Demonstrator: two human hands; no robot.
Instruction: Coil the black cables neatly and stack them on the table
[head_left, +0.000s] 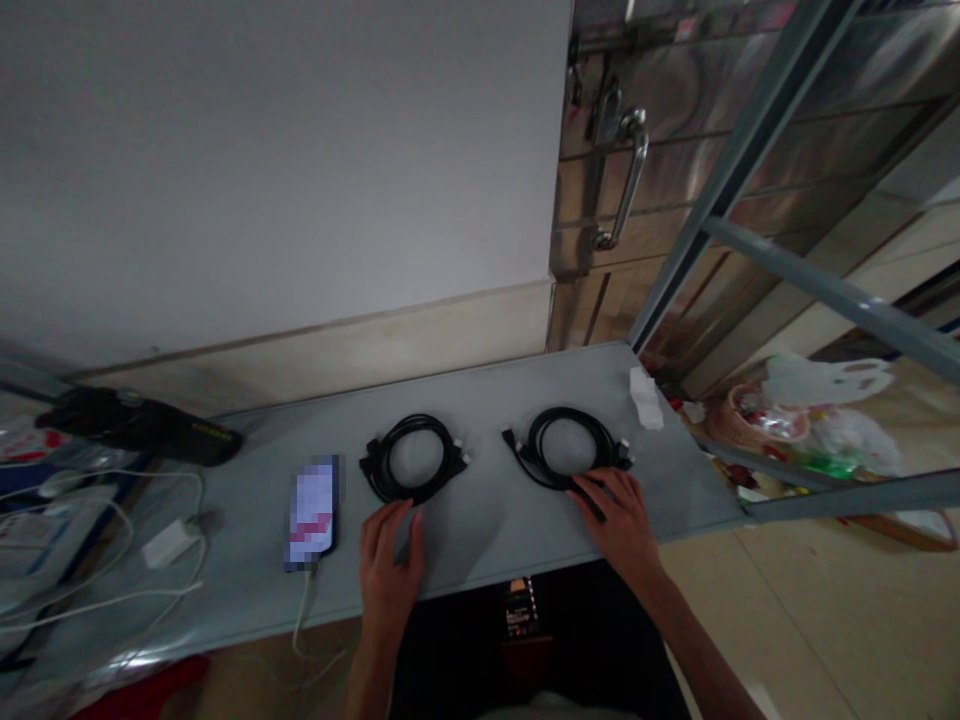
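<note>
Two coiled black cables lie side by side on the grey tabletop (480, 530). My left hand (390, 565) is at the near edge of the left cable coil (387, 465), its thumb apart from the fingers and the fingertips at the coil. On the right cable coil (535, 440), my right hand (619, 515) rests its fingertips along the near right edge, with the fingers spread and not wrapped round it. Dark plugs with light metal ends stick out at the sides of both coils.
A phone (311, 510) with a charging cord lies left of the coils. Farther left are a black bottle (150, 425), a white adapter (169, 543) and white cords. A white paper piece (646, 398) lies at the right end. Metal frame bars (750, 150) rise there.
</note>
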